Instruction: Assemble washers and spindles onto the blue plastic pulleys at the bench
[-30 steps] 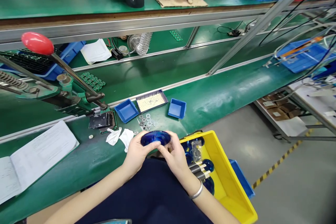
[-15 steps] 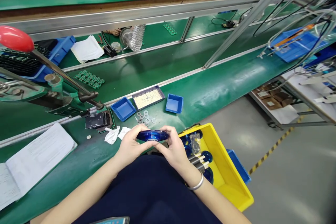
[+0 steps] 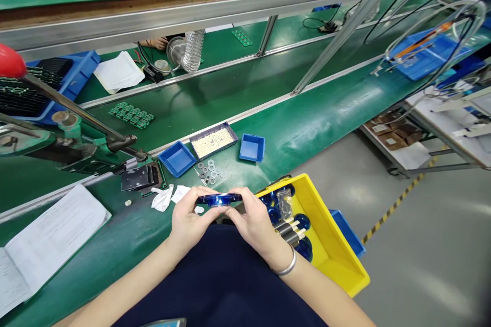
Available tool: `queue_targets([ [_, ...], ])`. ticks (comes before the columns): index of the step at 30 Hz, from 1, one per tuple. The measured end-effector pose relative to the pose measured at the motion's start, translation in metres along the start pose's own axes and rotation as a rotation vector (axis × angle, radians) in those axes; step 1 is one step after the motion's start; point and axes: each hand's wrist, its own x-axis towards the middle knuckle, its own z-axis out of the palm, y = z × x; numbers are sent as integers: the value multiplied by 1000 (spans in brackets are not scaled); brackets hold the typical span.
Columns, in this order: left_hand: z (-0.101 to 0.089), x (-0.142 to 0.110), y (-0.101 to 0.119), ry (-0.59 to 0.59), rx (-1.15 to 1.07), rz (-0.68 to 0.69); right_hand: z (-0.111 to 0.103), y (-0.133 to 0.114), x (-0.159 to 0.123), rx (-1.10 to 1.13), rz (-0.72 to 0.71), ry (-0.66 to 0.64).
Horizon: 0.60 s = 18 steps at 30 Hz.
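Observation:
Between my two hands is a shiny, dark blue round part (image 3: 219, 200), held edge-on in front of my body. My left hand (image 3: 188, 219) grips its left side, fingers behind and thumb along the near edge. On the opposite side my right hand (image 3: 250, 217) pinches it the same way, and both thumbs nearly meet at its lower middle. Loose metal washers (image 3: 211, 166) lie on the green bench just beyond. A crumpled white cloth (image 3: 162, 197) is left of my hands. At my right, a yellow bin (image 3: 326, 245) contains several blue round parts (image 3: 303, 221) and dark cylinders.
Two small blue trays (image 3: 177, 159) (image 3: 252, 148) flank a tray of pale granules (image 3: 214, 142). A hand press (image 3: 88, 143) with a red knob stands at left, above an open notebook (image 3: 57, 235). A co-worker's hand (image 3: 157, 43) shows across the bench.
Both hands still hold the blue part, which now looks slightly flatter edge-on. The view has shifted a little, so the surroundings sit slightly left and higher.

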Motion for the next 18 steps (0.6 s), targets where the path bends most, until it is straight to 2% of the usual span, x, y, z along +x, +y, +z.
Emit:
queue_targets([
  [3, 10, 0, -6, 143, -255, -184, 13, 3, 0, 225, 168, 91],
  [5, 10, 2, -9, 176, -366, -276, 17, 4, 1, 363, 269, 104],
  [7, 2, 7, -8, 107, -328, -300, 14, 4, 3, 320, 239, 47],
  [10, -15, 17, -1, -122, -76, -241, -1, 1, 9, 53, 16, -148],
  [12, -21, 21, 3, -212, 20, -168, -8, -1, 11, -6, -77, -195],
  [14, -19, 21, 4, -168, -84, -145, -8, -2, 12, 86, -30, -89],
  [16, -14, 18, 2, -77, -296, -179, -3, -2, 11, 204, 74, 28],
  [18, -10, 15, -2, -60, -402, -211, 2, -1, 8, 222, 132, 41],
])
